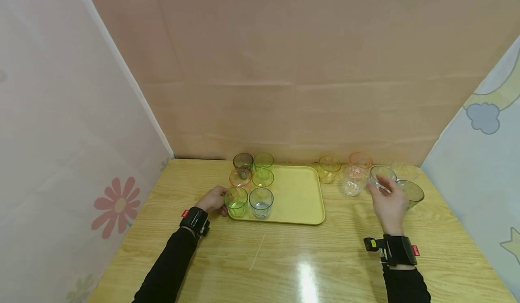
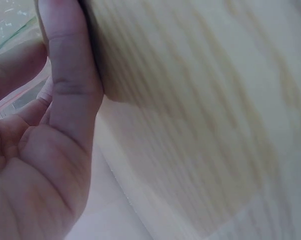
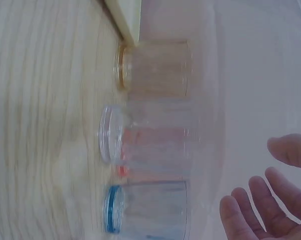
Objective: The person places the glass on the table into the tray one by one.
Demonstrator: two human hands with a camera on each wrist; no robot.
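Observation:
A yellow tray [image 1: 298, 197] lies on the wooden table [image 1: 284, 262]. At its left end stand several tinted glasses, with a green glass [image 1: 236, 202] and a blue glass [image 1: 261, 202] nearest me. My left hand [image 1: 221, 204] rests at the tray's left edge, beside the green glass, fingers relaxed; in the left wrist view the left hand [image 2: 55, 125] holds nothing. My right hand [image 1: 383, 188] hovers with spread fingers just short of a clear glass [image 1: 382, 173], beside an olive glass [image 1: 411, 192]. The right wrist view shows loose fingers [image 3: 260, 210] apart from a blue-based glass [image 3: 145, 210].
More glasses stand off the tray at the back right: a yellow glass [image 1: 329, 168], an orange glass [image 1: 360, 160] and a clear glass [image 1: 355, 180]. Fabric walls close in the table at the back, left and right. The tray's right half is bare.

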